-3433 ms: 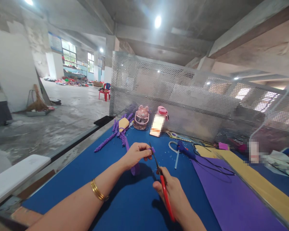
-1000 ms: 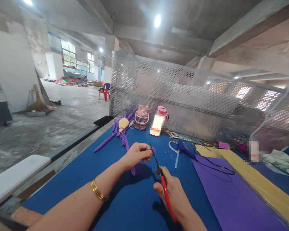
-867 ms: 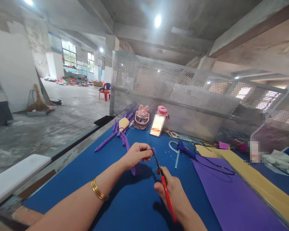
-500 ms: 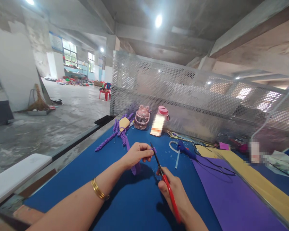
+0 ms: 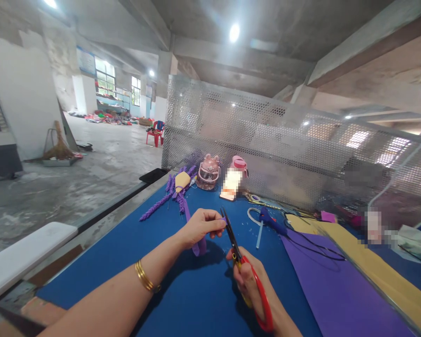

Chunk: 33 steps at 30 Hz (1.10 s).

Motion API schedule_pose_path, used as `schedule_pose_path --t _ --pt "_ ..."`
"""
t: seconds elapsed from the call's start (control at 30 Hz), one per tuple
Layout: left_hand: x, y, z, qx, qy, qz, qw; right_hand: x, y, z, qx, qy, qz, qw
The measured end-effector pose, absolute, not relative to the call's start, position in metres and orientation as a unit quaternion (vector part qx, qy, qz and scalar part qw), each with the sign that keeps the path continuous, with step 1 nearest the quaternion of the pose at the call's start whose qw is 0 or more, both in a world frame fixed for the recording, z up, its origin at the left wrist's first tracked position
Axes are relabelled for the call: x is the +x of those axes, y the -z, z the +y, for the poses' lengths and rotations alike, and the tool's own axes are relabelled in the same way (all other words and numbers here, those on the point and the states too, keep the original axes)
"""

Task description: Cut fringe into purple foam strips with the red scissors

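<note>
The left hand [image 5: 202,228] pinches a purple strip [image 5: 202,246] above the blue table [image 5: 182,292] while the right hand [image 5: 253,277], apart at the left's 4 o'clock, grips red-handled scissors [image 5: 235,247] pointing toward 11 o'clock.

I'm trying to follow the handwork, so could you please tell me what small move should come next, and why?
Probably close the scissors on the purple strip: the right hand holds them with blades slightly parted, right at the strip's end, which the left hand pinches.
</note>
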State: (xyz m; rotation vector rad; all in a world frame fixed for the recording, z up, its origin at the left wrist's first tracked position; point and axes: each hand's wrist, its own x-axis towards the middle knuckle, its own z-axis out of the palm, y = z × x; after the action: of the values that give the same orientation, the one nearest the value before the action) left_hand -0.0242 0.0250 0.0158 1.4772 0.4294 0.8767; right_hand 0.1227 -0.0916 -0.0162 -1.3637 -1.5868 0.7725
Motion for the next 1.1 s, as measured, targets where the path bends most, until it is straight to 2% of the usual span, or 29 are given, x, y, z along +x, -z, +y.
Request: schedule_pose_path --t 1.1 --pt "-0.0247 -0.0166 0.0246 0.647 -0.380 0.189 0.634 0.1233 0.0155 -0.0919 -0.530 -0.323 -0.646 0.445"
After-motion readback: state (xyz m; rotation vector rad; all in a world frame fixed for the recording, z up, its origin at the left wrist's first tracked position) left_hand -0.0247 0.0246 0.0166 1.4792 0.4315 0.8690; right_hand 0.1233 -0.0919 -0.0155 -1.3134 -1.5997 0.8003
